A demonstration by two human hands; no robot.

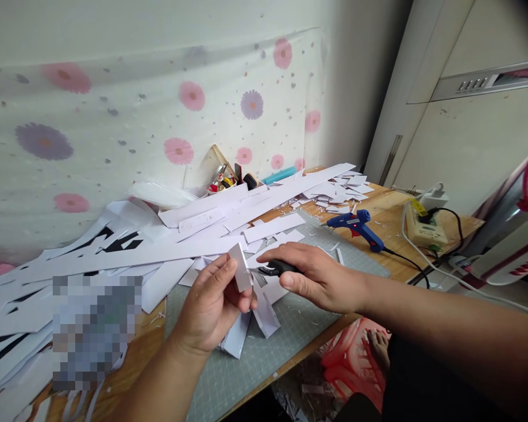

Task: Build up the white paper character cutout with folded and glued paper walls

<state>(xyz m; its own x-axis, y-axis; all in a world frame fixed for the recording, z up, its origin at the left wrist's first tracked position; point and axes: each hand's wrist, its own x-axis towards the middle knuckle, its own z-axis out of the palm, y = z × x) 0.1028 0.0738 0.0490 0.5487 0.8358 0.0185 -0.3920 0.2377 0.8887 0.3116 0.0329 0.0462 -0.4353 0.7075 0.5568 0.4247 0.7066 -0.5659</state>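
Observation:
Between the thumb and fingers of my left hand (pixel 213 302) is a small white foam-board piece (pixel 240 268), held upright over the cutting mat. My right hand (pixel 319 276) grips a black-handled craft knife (pixel 278 268), its tip pointing left at the right edge of that piece. Whether the blade touches the piece I cannot tell. Below and behind both hands, white strips (pixel 267 316) lie loose on the grey-green cutting mat (pixel 202 387).
A blue glue gun (pixel 356 227) lies on the right of the wooden table (pixel 389 202), its cord running toward a power strip (pixel 426 228). White board offcuts (pixel 114 258) cover the left, with more scraps (pixel 343 190) behind. A red plastic stool (pixel 352 357) stands below.

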